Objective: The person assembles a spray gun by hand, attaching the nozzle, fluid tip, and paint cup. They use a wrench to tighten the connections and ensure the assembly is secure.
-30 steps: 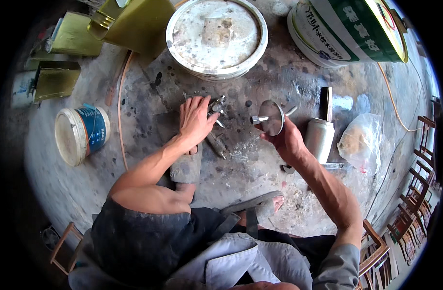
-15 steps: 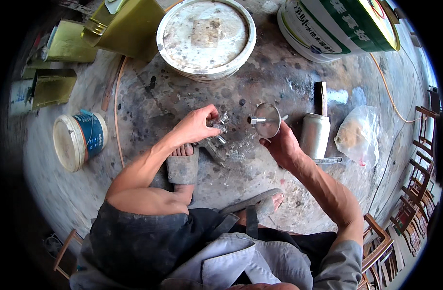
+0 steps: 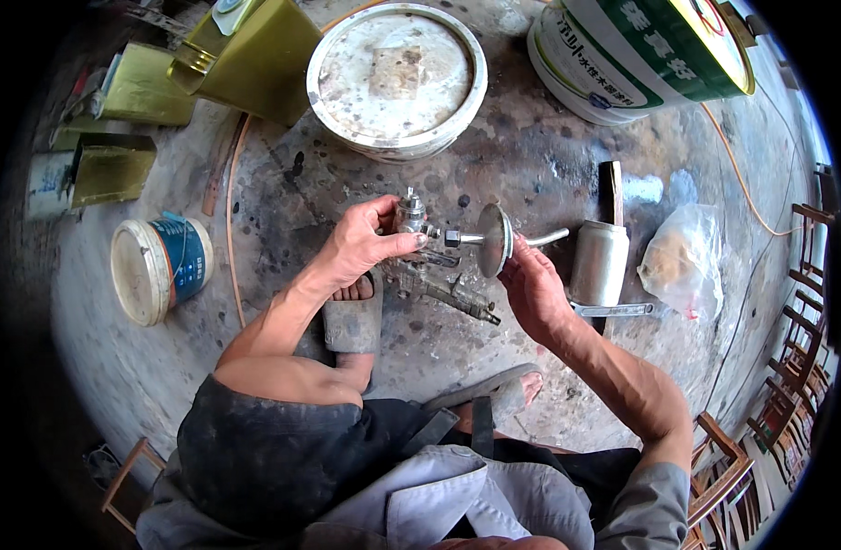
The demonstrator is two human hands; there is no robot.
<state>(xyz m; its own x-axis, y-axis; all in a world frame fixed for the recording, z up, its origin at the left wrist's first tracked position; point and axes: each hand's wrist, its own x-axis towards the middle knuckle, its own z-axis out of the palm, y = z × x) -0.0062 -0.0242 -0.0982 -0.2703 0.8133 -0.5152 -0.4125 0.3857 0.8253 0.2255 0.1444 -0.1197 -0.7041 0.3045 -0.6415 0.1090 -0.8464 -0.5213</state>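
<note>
Slightly left of the middle, my left hand (image 3: 358, 243) is closed round the metal head of a spray gun (image 3: 409, 216), whose handle (image 3: 466, 301) slants down to the right. Thumb and fingers pinch it near its fittings. My right hand (image 3: 537, 291) grips a round metal cup lid (image 3: 495, 240) by its rim, and the lid stands nearly edge-on. A bent tube sticks out of its right side; a short stem with a nut points left at the gun. The nut is close beside the gun's fitting; whether they touch I cannot tell.
Right of my right hand are a silver metal cup (image 3: 600, 266), a spanner (image 3: 620, 310), a wooden stick (image 3: 611, 191) and a clear plastic bag (image 3: 684, 257). Ahead stand a lidded white bucket (image 3: 397, 78) and a green-white pail (image 3: 622, 69). A small tub (image 3: 162, 266) and yellow tins (image 3: 246, 64) are left.
The spray gun has turned in my left hand, its handle swinging right into view. My right hand has shifted slightly left, turning the lid edge-on and bringing its stem up to the gun.
</note>
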